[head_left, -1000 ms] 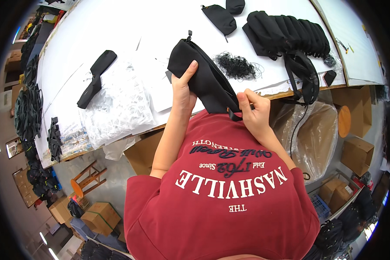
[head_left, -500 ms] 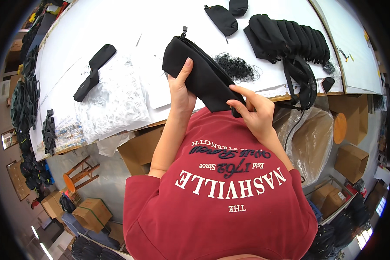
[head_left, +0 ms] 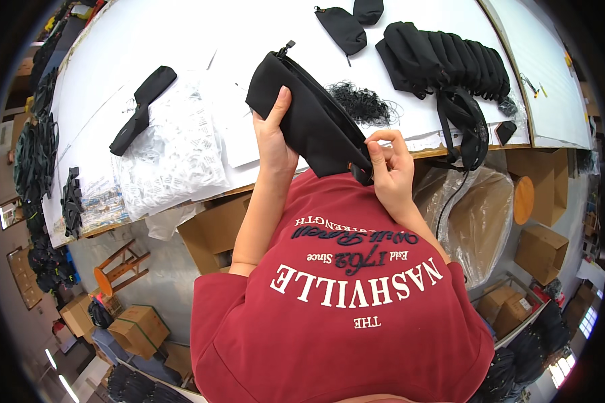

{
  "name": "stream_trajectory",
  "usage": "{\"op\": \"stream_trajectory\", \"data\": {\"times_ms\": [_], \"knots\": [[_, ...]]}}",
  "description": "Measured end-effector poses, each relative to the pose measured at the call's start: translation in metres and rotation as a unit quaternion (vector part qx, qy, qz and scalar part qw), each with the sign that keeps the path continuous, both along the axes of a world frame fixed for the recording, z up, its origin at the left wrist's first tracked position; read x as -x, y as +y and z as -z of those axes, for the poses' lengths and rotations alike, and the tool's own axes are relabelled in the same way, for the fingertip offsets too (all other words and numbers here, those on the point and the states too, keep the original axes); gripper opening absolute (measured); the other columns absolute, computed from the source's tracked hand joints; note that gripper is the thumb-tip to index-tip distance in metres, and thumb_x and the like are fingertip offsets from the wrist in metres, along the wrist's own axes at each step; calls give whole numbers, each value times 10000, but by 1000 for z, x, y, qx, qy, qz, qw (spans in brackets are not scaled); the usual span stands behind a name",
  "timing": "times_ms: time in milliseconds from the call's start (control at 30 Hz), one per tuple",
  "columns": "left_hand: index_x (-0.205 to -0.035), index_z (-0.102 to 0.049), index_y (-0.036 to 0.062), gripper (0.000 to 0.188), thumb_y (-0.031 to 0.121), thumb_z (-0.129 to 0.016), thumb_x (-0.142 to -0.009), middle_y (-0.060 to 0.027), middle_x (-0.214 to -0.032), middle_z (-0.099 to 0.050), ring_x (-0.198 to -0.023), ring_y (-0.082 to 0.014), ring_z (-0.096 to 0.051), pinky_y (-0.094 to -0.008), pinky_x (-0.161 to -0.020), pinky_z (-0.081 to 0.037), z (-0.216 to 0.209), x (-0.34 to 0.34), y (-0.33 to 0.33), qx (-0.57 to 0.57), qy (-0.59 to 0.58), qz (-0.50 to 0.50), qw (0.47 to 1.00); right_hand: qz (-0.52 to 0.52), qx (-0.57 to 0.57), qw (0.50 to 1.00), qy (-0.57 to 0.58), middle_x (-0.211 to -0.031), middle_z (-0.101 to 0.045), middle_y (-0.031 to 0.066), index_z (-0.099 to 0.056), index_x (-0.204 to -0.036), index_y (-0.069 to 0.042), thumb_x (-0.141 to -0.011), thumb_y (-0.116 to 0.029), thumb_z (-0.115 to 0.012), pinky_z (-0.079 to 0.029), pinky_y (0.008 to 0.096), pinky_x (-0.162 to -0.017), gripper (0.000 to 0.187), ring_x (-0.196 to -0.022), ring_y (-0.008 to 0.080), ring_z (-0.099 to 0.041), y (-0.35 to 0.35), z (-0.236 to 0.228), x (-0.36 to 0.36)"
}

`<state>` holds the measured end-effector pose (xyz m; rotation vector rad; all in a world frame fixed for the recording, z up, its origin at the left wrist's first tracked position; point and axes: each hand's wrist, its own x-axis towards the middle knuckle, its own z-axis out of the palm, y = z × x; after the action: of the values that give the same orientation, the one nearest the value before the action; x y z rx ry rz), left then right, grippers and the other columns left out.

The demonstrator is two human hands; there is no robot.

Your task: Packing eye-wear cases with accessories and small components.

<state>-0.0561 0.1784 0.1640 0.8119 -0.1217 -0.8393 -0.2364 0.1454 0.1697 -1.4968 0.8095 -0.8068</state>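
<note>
Over the near edge of the white desk [head_left: 148, 40], a black pouch [head_left: 309, 124] is held aslant. Left hand [head_left: 272, 138]: closed round its side, thumb on the outer face. Right hand [head_left: 391, 164]: index finger, extended half a second ago, now curled at the lower corner, fingertips narrowly together; whether they pinch cloth cannot be told. Judgement: handling has narrowed to that corner. Pouch finish: matte, soft, its long opening slightly parted; zip pull [head_left: 290, 44] projecting at the far end.

I squint at the broad, white, flat counter [head_left: 161, 40], washed nearly featureless by bright light; pale window panes [head_left: 588, 322] glare, edges curving into blackness.
</note>
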Motion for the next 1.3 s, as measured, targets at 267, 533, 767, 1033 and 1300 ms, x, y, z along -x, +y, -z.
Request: {"op": "stream_trajectory", "data": {"times_ms": [267,533,767,1033,1300], "knots": [[-1059,-592,7,245,158,-585,-865,-92,-947,-650,-828,-167,-639,-263,-724,-532,-6,-7,0,-36,34,83,995,55,256,965,-2,-854,-632,80,-652,-829,-5,-873,-72,-567,-422,217,-563,117,-765,122,-588,-35,-23,-2],[-1036,-610,-1,318,183,-681,-787,-69,-869,-653,-723,-127,-632,-224,-639,-511,-35,4,-8,-81,-36,255,963,10,371,926,69,-870,-645,41,-636,-953,-73,-790,-105,-668,-446,239,-553,169,-618,136,-591,-69,-71,-34],[-988,-622,-1,258,173,-662,-802,-72,-840,-656,-703,-133,-635,-236,-624,-517,-23,5,-9,-84,-9,204,975,-44,406,906,111,-738,-607,21,-620,-814,-72,-756,-98,-681,-448,276,-547,87,-618,166,-564,-62,-67,-33],[-966,-631,14,208,193,-606,-863,-70,-834,-666,-677,-150,-643,-259,-600,-540,0,-42,-17,-1,108,164,981,-204,270,938,77,-699,-581,34,-615,-774,-26,-726,-28,-683,-392,267,-531,84,-639,157,-494,-31,-70,-25],[-1001,-606,6,236,205,-585,-878,-93,-909,-655,-783,-177,-640,-304,-692,-542,6,-46,-19,-29,111,130,985,-197,293,930,104,-794,-573,52,-583,-931,-70,-783,-141,-667,-446,287,-642,184,-722,196,-547,-34,-68,-24]]}}
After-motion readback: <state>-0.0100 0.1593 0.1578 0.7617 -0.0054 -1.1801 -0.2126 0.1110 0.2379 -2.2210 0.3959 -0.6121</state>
